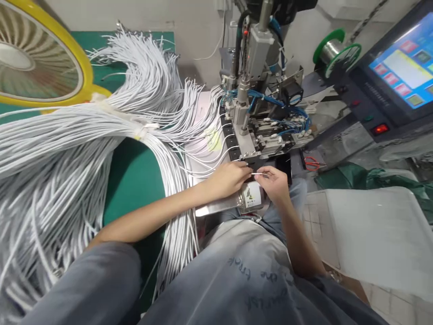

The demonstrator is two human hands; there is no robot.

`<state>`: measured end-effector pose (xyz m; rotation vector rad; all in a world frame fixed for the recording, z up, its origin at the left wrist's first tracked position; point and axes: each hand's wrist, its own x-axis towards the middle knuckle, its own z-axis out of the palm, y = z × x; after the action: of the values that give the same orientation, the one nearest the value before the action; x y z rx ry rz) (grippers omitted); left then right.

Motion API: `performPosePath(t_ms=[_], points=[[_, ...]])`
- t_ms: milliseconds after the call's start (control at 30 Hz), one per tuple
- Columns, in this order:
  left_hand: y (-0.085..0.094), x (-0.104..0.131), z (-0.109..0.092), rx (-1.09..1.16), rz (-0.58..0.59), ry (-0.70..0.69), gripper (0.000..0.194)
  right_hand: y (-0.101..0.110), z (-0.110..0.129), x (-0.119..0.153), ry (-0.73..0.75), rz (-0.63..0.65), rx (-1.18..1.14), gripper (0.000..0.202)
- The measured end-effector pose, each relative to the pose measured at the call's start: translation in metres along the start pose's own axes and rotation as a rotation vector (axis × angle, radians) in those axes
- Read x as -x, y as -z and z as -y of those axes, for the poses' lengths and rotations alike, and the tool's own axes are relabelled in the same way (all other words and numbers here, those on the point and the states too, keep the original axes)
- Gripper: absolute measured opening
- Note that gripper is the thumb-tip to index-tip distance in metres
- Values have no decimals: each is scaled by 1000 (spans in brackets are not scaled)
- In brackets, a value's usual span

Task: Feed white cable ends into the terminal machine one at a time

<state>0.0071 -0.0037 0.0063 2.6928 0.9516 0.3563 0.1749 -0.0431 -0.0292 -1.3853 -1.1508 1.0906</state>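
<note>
Between my two hands, in front of the machine (244, 140), runs a short stretch of white cable (257, 174). My left hand (233, 177) has its fingers closed round the cable beside the machine's black edge. The fingertips of my right hand (273, 180) pinch the cable's end from the other side. Just below the hands sits a clear container with a white label (252, 194). Several white cables (211, 169) curve from the bundle to the black strip (230, 137) on the machine's left side.
Large bundles of white cable (135, 131) cover the green table (133, 176) at left. A yellow fan (84, 67) stands at upper left. At right are a wire spool (333, 49), a lit screen (404, 67), red-handled scissors (313, 163) and a white tray (379, 225).
</note>
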Motion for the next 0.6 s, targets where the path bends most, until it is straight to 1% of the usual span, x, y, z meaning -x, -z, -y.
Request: performPosePath(t_ms=[133,200,300,433,500,600], points=[[-1,-1,6,17,-65,-2,27,-11,-1,1,-28,-50,-203,21],[-1,-1,7,55,-89,-10,27,-15,-3,3,-23,-82,-239,22],[-3,-2,8,177,-149,-42,27,-20,-6,4,53,-119,-184,21],[-8,-3,11,398,-279,-88,24,-18,-3,2,170,-103,-88,17],[-9,-4,13,435,-284,-105,23,-12,2,0,220,-77,-16,16],[-9,-3,15,391,-215,-104,28,-1,12,-6,250,3,140,17]])
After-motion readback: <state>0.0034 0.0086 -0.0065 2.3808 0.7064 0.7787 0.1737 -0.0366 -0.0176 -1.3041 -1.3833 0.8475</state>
